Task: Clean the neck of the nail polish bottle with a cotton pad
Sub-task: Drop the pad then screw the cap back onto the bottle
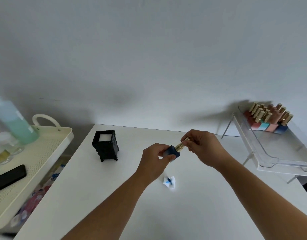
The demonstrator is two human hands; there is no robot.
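A dark blue nail polish bottle [172, 152] is held tilted above the white table [114, 196], its base in my left hand [154, 161]. My right hand [203, 148] pinches the bottle's gold cap [181, 146], which sits on the neck and hides it. A crumpled white cotton pad [169, 182] with blue stains lies on the table just below my left hand, touched by neither hand.
A black holder [106, 146] with white pads stands at the table's back left. A clear tray [277, 149] on a wire stand at the right carries several gold-capped polish bottles [269, 118]. A cream cart [27, 163] at the left holds a green bottle [15, 122] and a black phone [8, 177].
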